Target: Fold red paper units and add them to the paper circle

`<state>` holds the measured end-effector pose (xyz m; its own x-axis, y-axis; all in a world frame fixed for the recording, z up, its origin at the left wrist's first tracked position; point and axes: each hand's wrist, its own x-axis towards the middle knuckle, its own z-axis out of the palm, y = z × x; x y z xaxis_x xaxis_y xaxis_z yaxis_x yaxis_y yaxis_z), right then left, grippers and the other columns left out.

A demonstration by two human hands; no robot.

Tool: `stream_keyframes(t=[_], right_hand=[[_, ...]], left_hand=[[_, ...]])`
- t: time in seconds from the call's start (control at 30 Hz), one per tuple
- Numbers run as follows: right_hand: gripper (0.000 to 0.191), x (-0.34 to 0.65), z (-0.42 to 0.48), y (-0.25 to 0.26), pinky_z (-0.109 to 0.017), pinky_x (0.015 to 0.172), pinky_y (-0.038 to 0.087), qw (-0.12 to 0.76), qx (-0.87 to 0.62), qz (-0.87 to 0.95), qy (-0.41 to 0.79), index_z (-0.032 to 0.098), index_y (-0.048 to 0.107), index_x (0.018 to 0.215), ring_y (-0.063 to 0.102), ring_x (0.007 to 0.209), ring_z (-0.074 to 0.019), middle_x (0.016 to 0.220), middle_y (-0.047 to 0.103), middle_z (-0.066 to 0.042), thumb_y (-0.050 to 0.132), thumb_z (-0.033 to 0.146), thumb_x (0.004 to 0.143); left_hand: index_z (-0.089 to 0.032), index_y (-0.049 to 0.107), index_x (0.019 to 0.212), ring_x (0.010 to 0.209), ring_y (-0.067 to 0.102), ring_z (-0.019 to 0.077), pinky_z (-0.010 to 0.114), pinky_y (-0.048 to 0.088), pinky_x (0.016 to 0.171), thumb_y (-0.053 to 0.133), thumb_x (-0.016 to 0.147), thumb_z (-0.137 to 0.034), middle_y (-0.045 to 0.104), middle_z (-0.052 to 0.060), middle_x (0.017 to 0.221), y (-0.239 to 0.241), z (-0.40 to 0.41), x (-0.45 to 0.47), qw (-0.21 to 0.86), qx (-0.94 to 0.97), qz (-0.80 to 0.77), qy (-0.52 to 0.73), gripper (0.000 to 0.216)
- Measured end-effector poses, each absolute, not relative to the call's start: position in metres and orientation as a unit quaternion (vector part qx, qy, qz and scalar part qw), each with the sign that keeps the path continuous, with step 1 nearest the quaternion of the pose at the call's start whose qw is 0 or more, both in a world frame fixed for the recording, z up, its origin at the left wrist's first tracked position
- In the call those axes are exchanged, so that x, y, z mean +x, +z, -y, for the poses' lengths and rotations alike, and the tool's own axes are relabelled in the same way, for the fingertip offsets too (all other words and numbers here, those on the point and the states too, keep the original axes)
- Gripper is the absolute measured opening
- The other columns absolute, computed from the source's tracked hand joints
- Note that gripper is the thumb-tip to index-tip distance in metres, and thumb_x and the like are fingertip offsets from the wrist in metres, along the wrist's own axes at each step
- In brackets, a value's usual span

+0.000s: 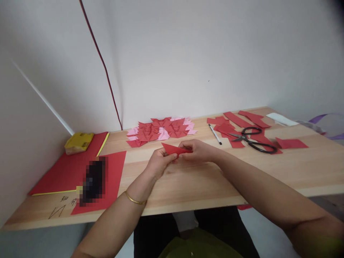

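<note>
Both my hands hold one folded red paper piece [174, 149] just above the wooden table [204, 182]. My left hand [158, 163] pinches its left end, and a gold bangle sits on that wrist. My right hand [199, 150] pinches its right end with fingers pressed together. Behind the hands lies a pile of folded red and pink paper pieces [161, 130].
Black scissors [254, 140] lie on red paper strips [236, 123] at the right, with a pen [215, 134] beside them. Red paper sheets [72, 168] and a yellow packet [79, 142] lie at the left. A white wall stands behind.
</note>
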<state>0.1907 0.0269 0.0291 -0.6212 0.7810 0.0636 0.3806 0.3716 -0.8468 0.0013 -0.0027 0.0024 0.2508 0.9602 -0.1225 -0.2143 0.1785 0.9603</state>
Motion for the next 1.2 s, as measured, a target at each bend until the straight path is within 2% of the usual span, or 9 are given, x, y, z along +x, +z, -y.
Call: stream_keyframes(t=[0.13, 0.3, 0.43, 0.6, 0.7, 0.9, 1.1, 1.2], right_hand=[[0.021, 0.187, -0.0233, 0.0298, -0.022, 0.052, 0.033, 0.267, -0.354, 0.788, 0.428, 0.017, 0.058, 0.076, 0.045, 0.057, -0.0102, 0.064, 0.054, 0.001, 0.054, 0.038, 0.08], [0.029, 0.1879, -0.0226, 0.0304, -0.023, 0.056, 0.033, 0.267, -0.342, 0.816, 0.383, 0.017, 0.057, 0.072, 0.043, 0.059, -0.0109, 0.063, 0.05, 0.001, 0.043, 0.038, 0.087], [0.034, 0.1879, -0.0238, 0.0321, -0.025, 0.061, 0.035, 0.282, -0.363, 0.809, 0.366, 0.017, 0.056, 0.071, 0.046, 0.063, -0.0122, 0.068, 0.054, 0.0, 0.037, 0.037, 0.09], [0.027, 0.1858, -0.0231, 0.0287, -0.024, 0.056, 0.034, 0.277, -0.363, 0.797, 0.396, 0.017, 0.056, 0.074, 0.046, 0.06, -0.0117, 0.067, 0.054, 0.0, 0.048, 0.04, 0.085], [0.029, 0.183, -0.022, 0.026, -0.024, 0.058, 0.036, 0.3, -0.341, 0.798, 0.396, 0.017, 0.054, 0.071, 0.046, 0.06, -0.0116, 0.065, 0.054, 0.0, 0.045, 0.039, 0.087], [0.035, 0.1836, -0.0223, 0.0323, -0.024, 0.058, 0.035, 0.301, -0.362, 0.796, 0.38, 0.017, 0.052, 0.066, 0.045, 0.059, -0.0115, 0.062, 0.051, 0.001, 0.039, 0.041, 0.089], [0.021, 0.1868, -0.0216, 0.0331, -0.025, 0.063, 0.04, 0.302, -0.361, 0.747, 0.469, 0.016, 0.059, 0.079, 0.055, 0.071, -0.0139, 0.078, 0.062, -0.001, 0.064, 0.036, 0.072], [0.018, 0.1831, -0.0201, 0.0306, -0.026, 0.066, 0.041, 0.31, -0.372, 0.745, 0.458, 0.016, 0.061, 0.08, 0.057, 0.074, -0.0149, 0.081, 0.064, -0.002, 0.064, 0.032, 0.072]], left_hand=[[-0.011, 0.069, 0.084, 0.064, 0.059, 0.0125, 0.025, 0.046, 0.063, 0.074, 0.064, -0.025, 0.068, 0.006, 0.077, -0.0014, 0.0016, 0.0014, 0.613, 0.493, -0.435, 0.437, 0.025], [-0.011, 0.067, 0.086, 0.063, 0.059, 0.0126, 0.027, 0.047, 0.065, 0.073, 0.064, -0.026, 0.068, 0.006, 0.078, -0.0016, 0.0014, 0.0004, 0.623, 0.492, -0.428, 0.433, 0.027], [-0.011, 0.067, 0.082, 0.059, 0.057, 0.0114, 0.026, 0.046, 0.063, 0.075, 0.062, -0.027, 0.067, 0.005, 0.075, 0.0005, 0.0019, 0.0015, 0.629, 0.476, -0.429, 0.44, 0.027], [-0.011, 0.066, 0.082, 0.059, 0.057, 0.011, 0.024, 0.044, 0.061, 0.076, 0.061, -0.027, 0.066, 0.004, 0.071, -0.0001, 0.0019, 0.0034, 0.617, 0.483, -0.429, 0.45, 0.027], [-0.012, 0.066, 0.084, 0.063, 0.059, 0.0121, 0.025, 0.045, 0.064, 0.077, 0.06, -0.025, 0.068, 0.005, 0.076, -0.0011, 0.0023, 0.0044, 0.631, 0.481, -0.413, 0.447, 0.029], [-0.01, 0.066, 0.079, 0.058, 0.057, 0.0111, 0.025, 0.044, 0.061, 0.077, 0.059, -0.022, 0.066, 0.003, 0.067, -0.0007, 0.0024, 0.0067, 0.634, 0.454, -0.421, 0.463, 0.026], [-0.01, 0.065, 0.078, 0.058, 0.057, 0.0105, 0.025, 0.047, 0.06, 0.079, 0.056, -0.02, 0.066, 0.004, 0.069, 0.0035, 0.0023, 0.0081, 0.659, 0.381, -0.403, 0.508, 0.027], [-0.01, 0.065, 0.076, 0.058, 0.058, 0.0106, 0.025, 0.048, 0.061, 0.079, 0.056, -0.02, 0.066, 0.004, 0.066, 0.0048, 0.003, 0.0078, 0.667, 0.363, -0.394, 0.518, 0.027]])
